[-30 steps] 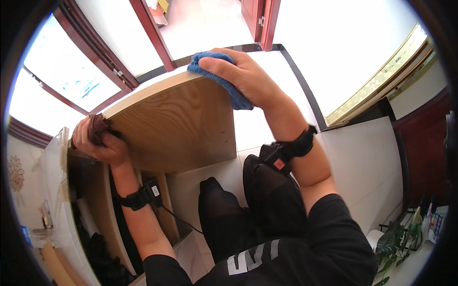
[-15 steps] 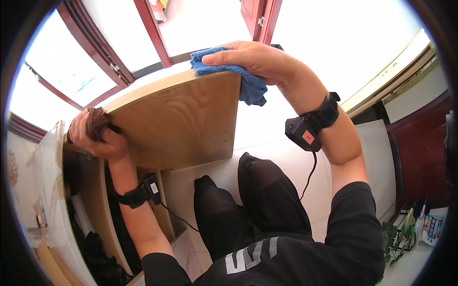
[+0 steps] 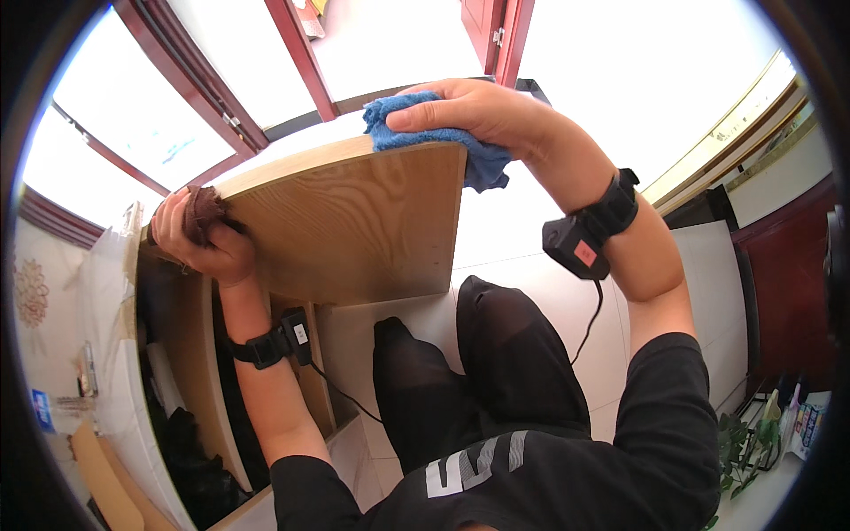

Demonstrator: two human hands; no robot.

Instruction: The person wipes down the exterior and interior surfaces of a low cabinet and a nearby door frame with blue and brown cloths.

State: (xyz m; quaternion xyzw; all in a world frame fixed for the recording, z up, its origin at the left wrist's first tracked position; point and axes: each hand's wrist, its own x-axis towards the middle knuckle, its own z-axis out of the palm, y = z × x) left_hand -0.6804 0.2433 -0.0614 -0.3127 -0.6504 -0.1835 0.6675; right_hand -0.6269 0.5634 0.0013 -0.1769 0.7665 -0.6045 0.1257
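Observation:
An open wooden cabinet door [image 3: 354, 230] with light wood grain stands out from the cabinet, its top edge facing up. My right hand [image 3: 482, 115] is closed on a blue cloth [image 3: 412, 124], pressed over that top edge near the door's outer corner; part of the cloth hangs down past the corner. At the door's other end, by the cabinet, my left hand [image 3: 208, 248] is wrapped round a dark brown cloth [image 3: 204, 212] against the edge. The left hand's fingertips are partly hidden.
The open cabinet [image 3: 190, 354] on the left has upright wooden panels and dark items inside. Red-framed glass doors [image 3: 301, 53] stand ahead. Pale floor tiles [image 3: 522, 310] lie under my legs. At the lower right are a green plant [image 3: 735, 451] and packaged items [image 3: 807, 425].
The whole view has shifted slightly, so the door and both hands sit a little farther right. Both hands keep hold of their cloths at nearly the same spots on the door.

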